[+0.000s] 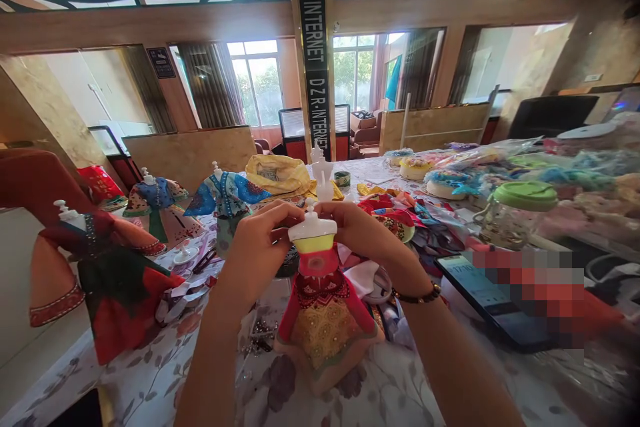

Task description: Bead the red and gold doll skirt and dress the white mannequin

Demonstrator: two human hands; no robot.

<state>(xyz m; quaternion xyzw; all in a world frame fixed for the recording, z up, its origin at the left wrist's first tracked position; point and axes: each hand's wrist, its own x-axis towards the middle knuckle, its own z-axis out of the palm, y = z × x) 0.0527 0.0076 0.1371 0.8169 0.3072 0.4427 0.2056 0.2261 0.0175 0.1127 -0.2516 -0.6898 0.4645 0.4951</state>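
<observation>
A small white mannequin (313, 225) stands in front of me in a yellow and red strapless top and a flared skirt (323, 327) of red, gold and pink. My left hand (255, 247) is at its left shoulder, with bent fingers pressed against the upper back and edge. On the other side, my right hand (363, 233) grips the right shoulder, its fingertips partly hidden behind the torso. A dark beaded bracelet (420, 295) circles my right wrist. Behind the mannequin rises a bare white figure (321, 173).
Dressed mannequins (107, 273) stand along the left. Coloured cloth scraps (425, 213) lie at the back right, near a jar with a green lid (525, 195). A phone (493, 303) lies at the right, partly blurred out. Small beads (263, 330) are scattered beside the skirt.
</observation>
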